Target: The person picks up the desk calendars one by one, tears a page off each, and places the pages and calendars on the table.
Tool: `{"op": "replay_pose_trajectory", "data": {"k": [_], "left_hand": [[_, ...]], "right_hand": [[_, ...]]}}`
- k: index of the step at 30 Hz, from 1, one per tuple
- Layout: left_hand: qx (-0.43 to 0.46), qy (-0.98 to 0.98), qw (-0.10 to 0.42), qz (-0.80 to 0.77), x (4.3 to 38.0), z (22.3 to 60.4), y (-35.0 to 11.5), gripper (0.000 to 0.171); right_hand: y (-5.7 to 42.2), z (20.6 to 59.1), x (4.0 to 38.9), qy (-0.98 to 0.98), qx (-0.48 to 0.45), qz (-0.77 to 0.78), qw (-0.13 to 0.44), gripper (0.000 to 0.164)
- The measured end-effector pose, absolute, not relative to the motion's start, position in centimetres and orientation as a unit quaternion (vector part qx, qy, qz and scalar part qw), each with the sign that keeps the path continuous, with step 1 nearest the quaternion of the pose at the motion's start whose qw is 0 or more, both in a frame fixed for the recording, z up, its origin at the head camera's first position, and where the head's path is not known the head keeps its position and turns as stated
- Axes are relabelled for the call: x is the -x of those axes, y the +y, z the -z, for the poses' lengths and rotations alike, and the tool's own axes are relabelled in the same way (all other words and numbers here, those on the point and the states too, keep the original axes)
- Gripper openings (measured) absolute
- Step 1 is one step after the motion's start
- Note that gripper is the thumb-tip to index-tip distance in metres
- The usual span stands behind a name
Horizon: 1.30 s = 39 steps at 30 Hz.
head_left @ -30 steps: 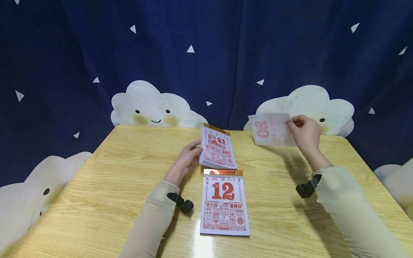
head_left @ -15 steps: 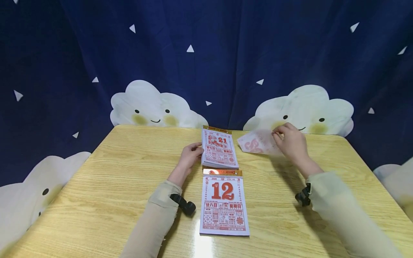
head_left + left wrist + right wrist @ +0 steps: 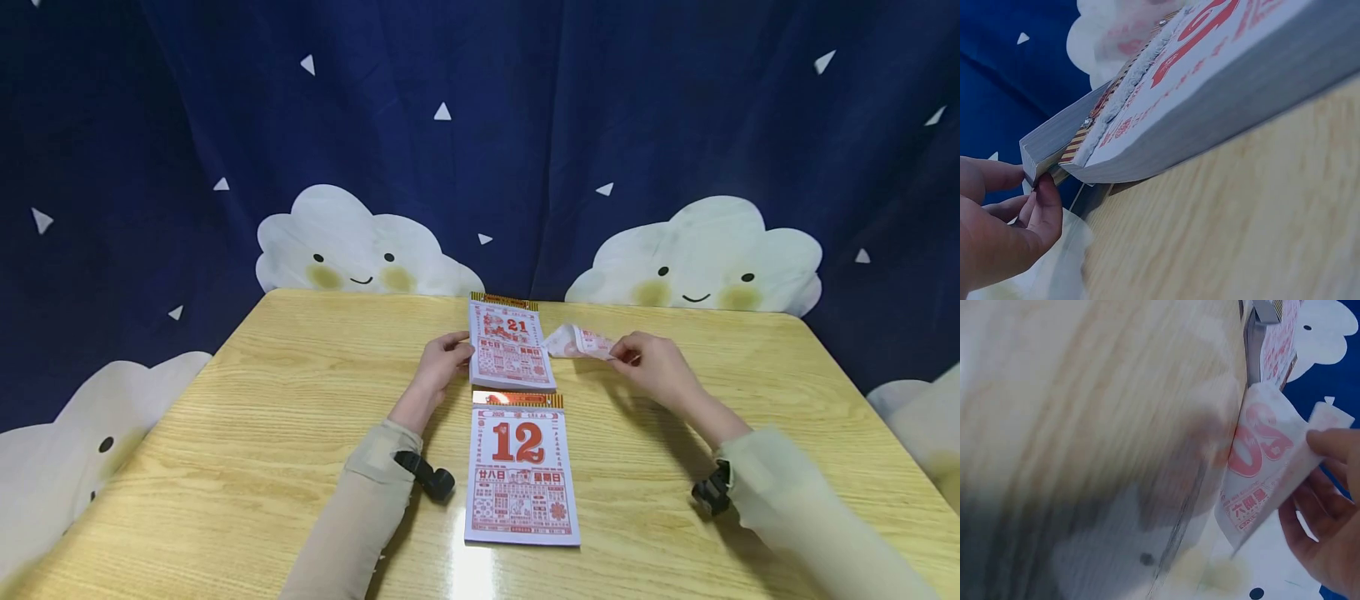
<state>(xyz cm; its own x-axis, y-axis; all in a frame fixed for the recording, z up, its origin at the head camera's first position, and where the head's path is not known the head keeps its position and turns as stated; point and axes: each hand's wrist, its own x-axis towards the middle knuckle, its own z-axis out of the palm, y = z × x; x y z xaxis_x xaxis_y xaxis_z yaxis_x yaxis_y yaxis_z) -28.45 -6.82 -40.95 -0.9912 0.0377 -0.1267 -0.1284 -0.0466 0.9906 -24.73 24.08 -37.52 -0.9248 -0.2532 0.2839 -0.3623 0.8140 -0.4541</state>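
Note:
Two tear-off calendars lie one behind the other. The rear calendar (image 3: 512, 348) shows a red 21; my left hand (image 3: 441, 367) grips its left edge. In the left wrist view, thumb and fingers (image 3: 1044, 206) pinch a lower corner of that pad. The front calendar (image 3: 522, 475) shows a large red 12 and lies flat, untouched. Right of the rear pad, my right hand (image 3: 660, 367) pinches a loose calendar page (image 3: 588, 342), folded over on itself. The right wrist view shows a red 20 on this page (image 3: 1260, 450), its far end close to the rear pad.
Both pads are on a light wooden table (image 3: 315, 467). A dark blue curtain (image 3: 480, 150) with white clouds and triangles hangs behind the table's far edge. Black wrist cameras sit on the left wrist (image 3: 431, 479) and right wrist (image 3: 712, 490).
My right hand has moved left and down with the page, from the table's back right towards the rear pad. The page has gone from flat to folded. My left hand has barely moved.

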Motion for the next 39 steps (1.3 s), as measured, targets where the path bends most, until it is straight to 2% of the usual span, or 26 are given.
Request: {"op": "replay_pose_trajectory", "data": {"k": [5, 8, 18, 26, 33, 37, 39], "left_hand": [[0.031, 0.69, 0.06, -0.72, 28.4, 40.9, -6.9, 0.04], [0.028, 0.695, 0.069, -0.715, 28.3, 40.9, -6.9, 0.041], [0.031, 0.737, 0.111, -0.666, 28.8, 41.0, -6.8, 0.054], [0.016, 0.796, 0.089, -0.599, 30.0, 40.4, -6.6, 0.052], [0.029, 0.802, 0.091, -0.589, 29.9, 40.4, -6.2, 0.046], [0.039, 0.796, 0.092, -0.597, 29.7, 40.4, -6.4, 0.043], [0.039, 0.785, 0.094, -0.61, 29.5, 40.2, -6.7, 0.042]], "right_hand": [[23.9, 37.8, 24.0, -0.954, -0.199, -0.224, 0.016, 0.005], [23.9, 38.1, 23.9, -0.956, -0.204, -0.211, -0.015, 0.006], [22.7, 39.6, 25.9, -0.965, -0.136, -0.222, 0.034, 0.01], [21.8, 39.8, 26.7, -0.967, -0.115, -0.228, 0.004, 0.02], [21.7, 39.5, 26.4, -0.958, -0.106, -0.264, -0.027, 0.023], [21.7, 39.5, 26.1, -0.953, -0.122, -0.277, -0.02, 0.03], [21.8, 39.5, 26.0, -0.952, -0.123, -0.28, -0.015, 0.029]]}}
